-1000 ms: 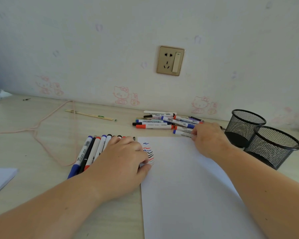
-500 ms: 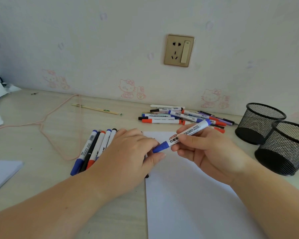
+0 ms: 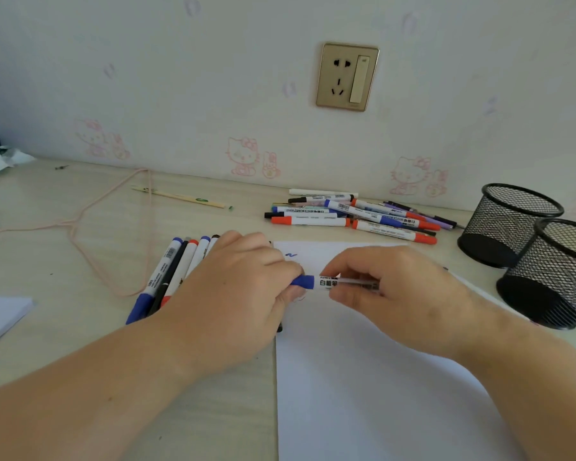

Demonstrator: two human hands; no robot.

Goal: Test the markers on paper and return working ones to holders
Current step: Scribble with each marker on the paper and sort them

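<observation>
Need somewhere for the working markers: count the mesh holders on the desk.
2. One mesh holder stands at the right near the wall; the other mesh holder touches it, nearer the camera. Both look empty.

A gold wall socket is mounted above the desk. A pink cord and a wooden stick are laid near the wall.
</observation>
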